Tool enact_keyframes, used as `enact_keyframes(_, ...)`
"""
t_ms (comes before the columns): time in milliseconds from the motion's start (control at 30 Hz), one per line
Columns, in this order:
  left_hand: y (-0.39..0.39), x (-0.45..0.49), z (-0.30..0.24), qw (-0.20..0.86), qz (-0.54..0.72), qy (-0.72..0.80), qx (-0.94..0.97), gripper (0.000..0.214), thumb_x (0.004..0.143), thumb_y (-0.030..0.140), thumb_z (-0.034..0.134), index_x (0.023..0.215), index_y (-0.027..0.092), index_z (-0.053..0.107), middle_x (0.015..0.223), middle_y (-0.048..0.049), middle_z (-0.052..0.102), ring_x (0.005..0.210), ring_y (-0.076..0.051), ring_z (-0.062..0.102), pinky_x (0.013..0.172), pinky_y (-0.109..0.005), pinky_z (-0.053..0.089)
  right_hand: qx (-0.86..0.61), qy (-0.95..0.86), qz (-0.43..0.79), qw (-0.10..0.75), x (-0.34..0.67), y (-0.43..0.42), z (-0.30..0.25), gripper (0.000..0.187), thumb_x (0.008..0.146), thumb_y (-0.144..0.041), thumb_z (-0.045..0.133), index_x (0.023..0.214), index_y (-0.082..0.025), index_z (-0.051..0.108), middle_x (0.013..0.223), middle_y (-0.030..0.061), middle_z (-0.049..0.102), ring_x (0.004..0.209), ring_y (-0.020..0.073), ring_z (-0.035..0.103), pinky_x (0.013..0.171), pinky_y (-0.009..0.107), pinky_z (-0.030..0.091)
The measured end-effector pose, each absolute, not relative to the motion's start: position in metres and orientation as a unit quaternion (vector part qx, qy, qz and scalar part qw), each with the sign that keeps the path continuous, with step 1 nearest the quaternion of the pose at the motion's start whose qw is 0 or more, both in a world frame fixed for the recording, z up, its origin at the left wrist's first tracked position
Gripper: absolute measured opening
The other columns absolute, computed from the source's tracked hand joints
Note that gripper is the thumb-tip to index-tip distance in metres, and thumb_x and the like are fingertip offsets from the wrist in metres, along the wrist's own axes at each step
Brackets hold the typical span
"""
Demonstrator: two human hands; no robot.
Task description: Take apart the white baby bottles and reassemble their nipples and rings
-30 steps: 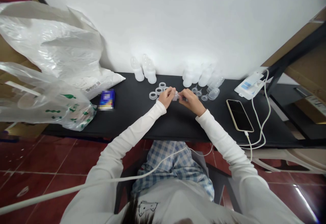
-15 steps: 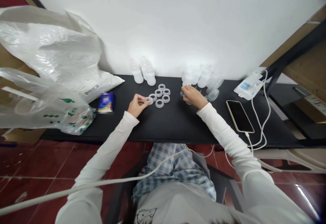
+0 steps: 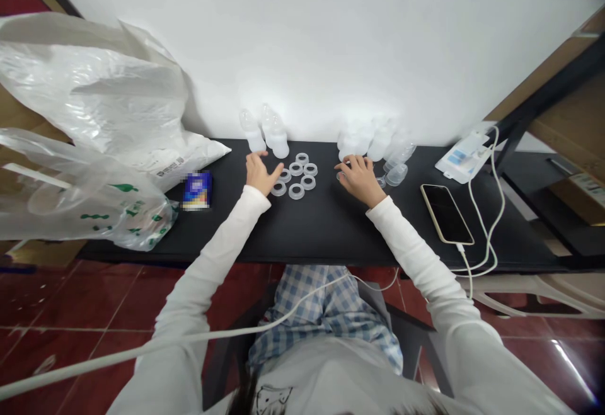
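My left hand (image 3: 263,172) is open, thumb apart from the fingers, at the left side of several translucent plastic rings (image 3: 296,191) lying on the black table. It holds nothing. Behind it, three small white bottles with clear domed caps (image 3: 280,141) stand against the wall. My right hand (image 3: 358,179) hovers low with spread fingers over small clear pieces that it mostly hides. Just beyond its fingertips is a group of white bottles (image 3: 347,144). Clear plastic caps (image 3: 396,174) lie to its right.
A large white plastic bag (image 3: 108,100) and a clear bag with green print (image 3: 132,207) fill the left end. Near them lies a blue box (image 3: 197,189). On the right are a phone (image 3: 447,215) with a charging cable and a white packet (image 3: 462,158).
My left hand has let go of the ring, which now lies with the others, and has moved up and right with fingers opening. My right hand's fingers have spread.
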State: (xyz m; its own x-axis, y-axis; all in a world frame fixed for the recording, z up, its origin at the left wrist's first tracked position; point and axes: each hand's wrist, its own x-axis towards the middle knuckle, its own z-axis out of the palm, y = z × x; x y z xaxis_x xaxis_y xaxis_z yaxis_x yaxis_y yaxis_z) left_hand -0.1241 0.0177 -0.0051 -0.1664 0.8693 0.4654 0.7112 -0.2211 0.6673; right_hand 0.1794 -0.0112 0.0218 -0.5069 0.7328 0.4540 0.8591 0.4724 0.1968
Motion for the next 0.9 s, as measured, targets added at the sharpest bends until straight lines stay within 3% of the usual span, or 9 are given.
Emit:
enact_keyframes(200,0.079,-0.088,0.022,0.125,0.485,0.692,0.520,0.071,0.072,0.028,0.081,0.127,0.012,0.038,0.133,-0.0212,0.050,0.132,-0.035,0.050,0.117,-0.046,0.035,-0.443,-0.842,-0.214,0.220,0.175,-0.017,0.014,0.024,0.099,-0.020,0.045,0.104,-0.020,0.069,0.107,0.0101,0.066,0.102,0.0241,0.052,0.093,0.040,0.030)
enact_keyframes(467,0.081,-0.074,0.019,0.098,0.429,0.749,0.496,0.051,0.075,0.027,0.076,0.114,0.009,0.049,0.127,-0.0266,0.053,0.130,-0.041,0.050,0.114,-0.052,0.035,-0.423,-0.842,-0.199,0.271,0.174,-0.021,0.009,0.022,0.099,-0.021,0.048,0.102,-0.021,0.069,0.100,0.0076,0.067,0.099,0.0222,0.055,0.090,0.038,0.033)
enact_keyframes(633,0.062,-0.075,0.017,0.013,0.475,0.635,0.609,0.052,0.075,0.026,0.072,0.121,0.016,0.050,0.132,-0.0198,0.057,0.133,-0.037,0.049,0.116,-0.053,0.033,-0.448,-0.799,-0.128,0.382,0.171,-0.024,0.013,0.029,0.102,-0.029,0.041,0.117,-0.021,0.064,0.106,0.0094,0.065,0.098,0.0226,0.056,0.089,0.039,0.040)
enact_keyframes(767,0.037,-0.067,0.018,-0.038,0.412,0.494,0.765,0.042,0.080,0.026,0.066,0.122,0.024,0.057,0.140,-0.0136,0.059,0.143,-0.034,0.044,0.117,-0.054,0.028,-0.464,-0.715,-0.004,0.524,0.171,-0.023,0.015,0.044,0.105,-0.044,0.029,0.135,-0.022,0.052,0.114,0.0101,0.060,0.095,0.0206,0.058,0.089,0.041,0.048)
enact_keyframes(900,0.021,-0.048,0.017,-0.010,0.368,0.429,0.825,0.027,0.089,0.027,0.058,0.115,0.032,0.066,0.130,-0.0068,0.069,0.138,-0.029,0.053,0.112,-0.049,0.034,-0.469,-0.657,0.092,0.583,0.169,-0.021,0.017,0.050,0.103,-0.056,0.027,0.126,-0.023,0.057,0.104,0.0073,0.062,0.089,0.0180,0.060,0.085,0.037,0.051)
